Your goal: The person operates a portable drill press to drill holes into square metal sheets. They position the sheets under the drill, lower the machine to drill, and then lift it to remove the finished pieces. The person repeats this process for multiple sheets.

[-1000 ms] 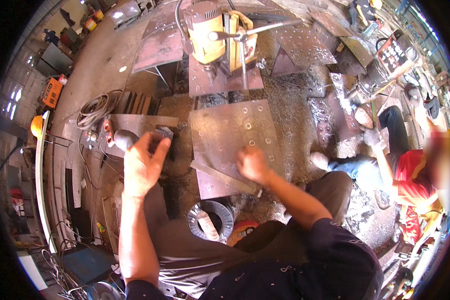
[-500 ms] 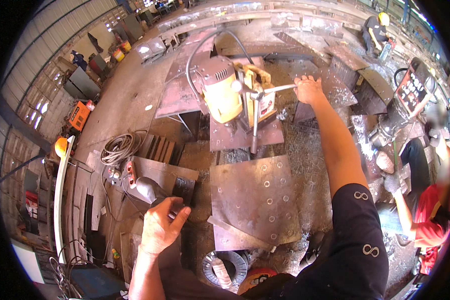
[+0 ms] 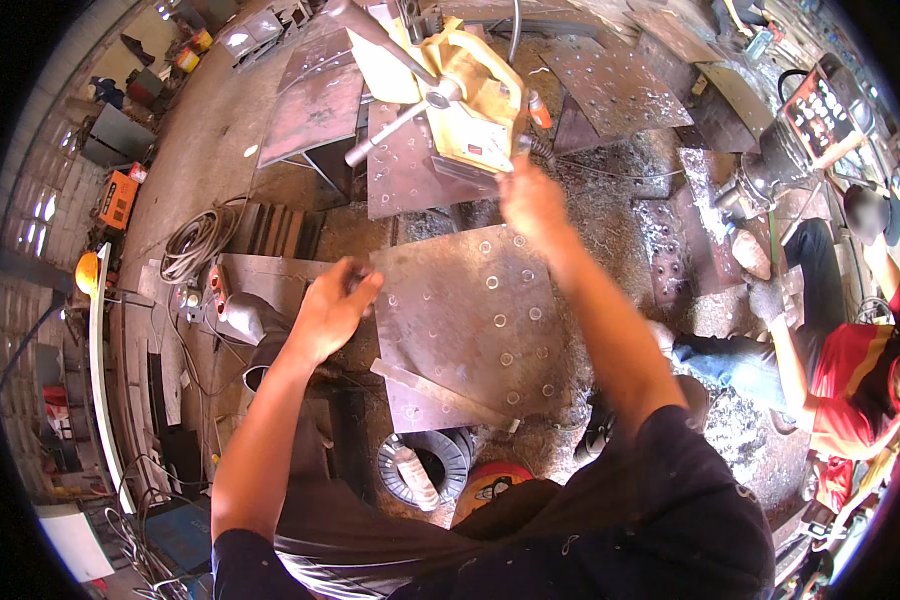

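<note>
A yellow magnetic drill (image 3: 475, 110) with a spoked feed handle (image 3: 442, 93) stands on a steel plate (image 3: 395, 185) ahead of me. My right hand (image 3: 532, 205) is at the lower right corner of its body, off the handle. Motion smears those fingers, so their grip is unclear. My left hand (image 3: 332, 308) hovers by the left edge of a nearer steel plate (image 3: 450, 320) marked with several rings. Its fingers are loosely bent, the thumb apart, and I see nothing held. A flat metal strip (image 3: 445, 393) lies slantwise across this plate's near end.
A coiled cable (image 3: 198, 245) and a red socket strip (image 3: 218, 285) lie at left. A wire spool (image 3: 395, 462) sits near my body. At right a person in a red shirt (image 3: 850, 375) sits close by. Farther back stand drilled plates (image 3: 610, 85).
My right hand has left the feed-handle spoke and moved down to the drill's lower corner. The handle has turned. My left hand has moved forward, and the view has tipped downward.
</note>
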Tool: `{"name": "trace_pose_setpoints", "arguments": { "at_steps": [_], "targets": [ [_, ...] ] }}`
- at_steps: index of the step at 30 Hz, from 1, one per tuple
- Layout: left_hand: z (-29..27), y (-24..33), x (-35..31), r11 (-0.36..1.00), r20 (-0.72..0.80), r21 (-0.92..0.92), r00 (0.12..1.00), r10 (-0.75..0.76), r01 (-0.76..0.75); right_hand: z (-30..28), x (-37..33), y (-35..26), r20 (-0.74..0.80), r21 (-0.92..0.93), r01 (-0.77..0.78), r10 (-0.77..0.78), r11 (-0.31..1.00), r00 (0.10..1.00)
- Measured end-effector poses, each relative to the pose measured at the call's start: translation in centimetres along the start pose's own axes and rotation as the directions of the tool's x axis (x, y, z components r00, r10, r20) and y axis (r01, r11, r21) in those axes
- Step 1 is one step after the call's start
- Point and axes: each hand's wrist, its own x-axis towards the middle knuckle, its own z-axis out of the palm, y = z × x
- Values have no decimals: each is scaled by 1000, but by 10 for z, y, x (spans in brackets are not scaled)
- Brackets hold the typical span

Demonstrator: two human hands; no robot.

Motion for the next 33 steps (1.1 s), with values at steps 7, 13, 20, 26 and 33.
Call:
{"name": "trace_pose_setpoints", "arguments": {
  "at_steps": [7,13,20,26,33],
  "targets": [
    [53,63,144,990,26,-68,992,-120,121,43,-23,-96,146,322,-87,41,943,988],
    [48,26,175,992,-88,-112,993,-72,62,-78,46,-80,-147,406,-66,137,911,980],
    [57,32,177,993,-136,115,990,42,-26,-33,186,-56,-103,525,-60,133,849,986],
    [49,37,180,972,-106,233,993,50,-24,5,188,-46,-27,753,-92,171,651,985],
    [35,44,168,955,-110,297,993,39,-5,-16,163,-86,87,681,-233,239,695,967]
  ]
}}
